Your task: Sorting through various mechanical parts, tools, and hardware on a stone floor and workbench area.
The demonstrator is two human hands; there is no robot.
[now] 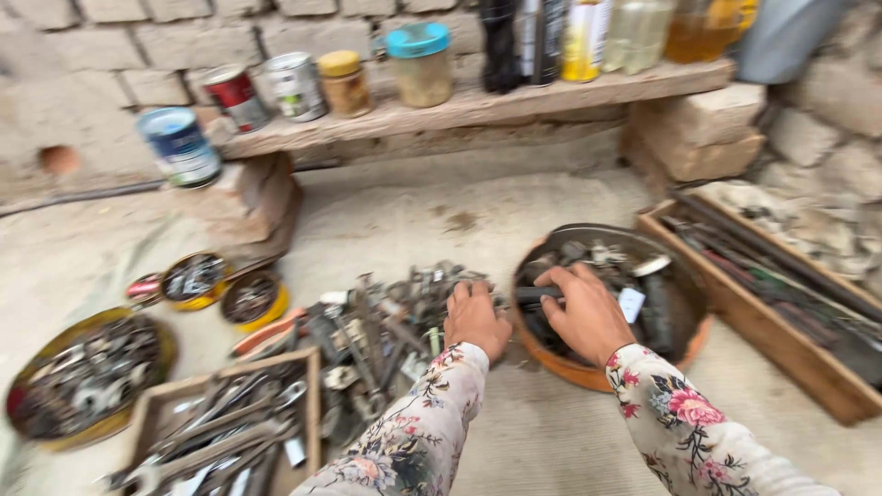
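The right hand (588, 312) reaches into a round, rust-orange metal basin (588, 375) standing on the pale concrete floor (404, 220), its fingers spread over a dark, stubby metal part (537, 295) among the grey hardware inside; whether the fingers have closed on that part I cannot tell, since the picture is blurred. The left hand (475, 317) rests with fingers curled, palm down, on the edge of a loose heap of grey metal tools and fittings (386, 331) lying on the floor just beside the basin; it seems to clamp nothing.

By the look of them, these pieces are stiff, heavy for their bulk and likely greasy or rusty, with sharp edges, so a firm pinch around a shank or thick middle would suit better than a grip on a tip.

A long wooden box of dark rods (781, 303) sits to the right, and a shallow wooden tray of wrenches (220, 432) to the lower left.
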